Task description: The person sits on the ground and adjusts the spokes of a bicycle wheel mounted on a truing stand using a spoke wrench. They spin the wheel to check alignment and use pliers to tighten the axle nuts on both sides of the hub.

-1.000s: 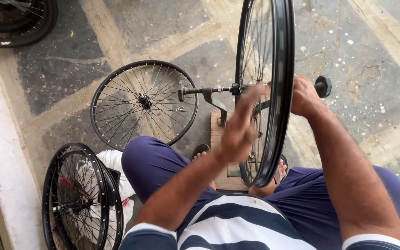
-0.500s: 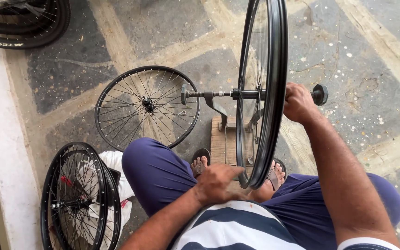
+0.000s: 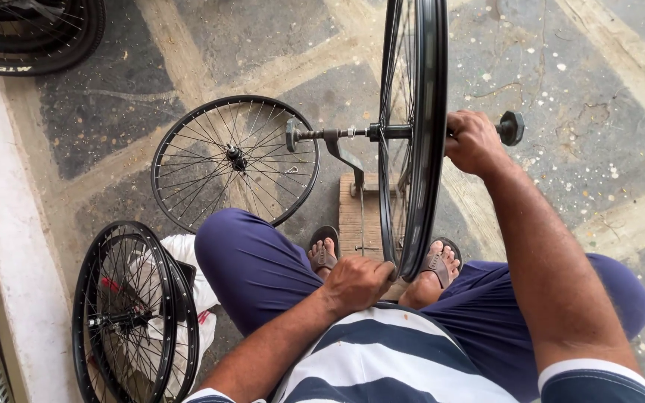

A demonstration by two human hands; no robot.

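A black spoked bicycle wheel [image 3: 419,112] stands upright on a horizontal axle rod [image 3: 337,135] of a small stand on a wooden board [image 3: 356,216]. My left hand [image 3: 356,283] grips the wheel's rim at its near bottom edge, close to my lap. My right hand [image 3: 474,142] is closed around the right end of the axle, just inside its black knob [image 3: 511,127]. My sandalled feet rest on either side of the board.
A black wheel [image 3: 234,160] lies flat on the stone floor left of the stand. Two wheels [image 3: 136,310] lean upright at lower left by a white bag [image 3: 188,261]. A tyre [image 3: 39,37] lies top left. A white ledge [image 3: 9,246] runs along the left.
My left hand came down from the wheel's hub area to the bottom of the rim. My right hand stayed on the axle end.
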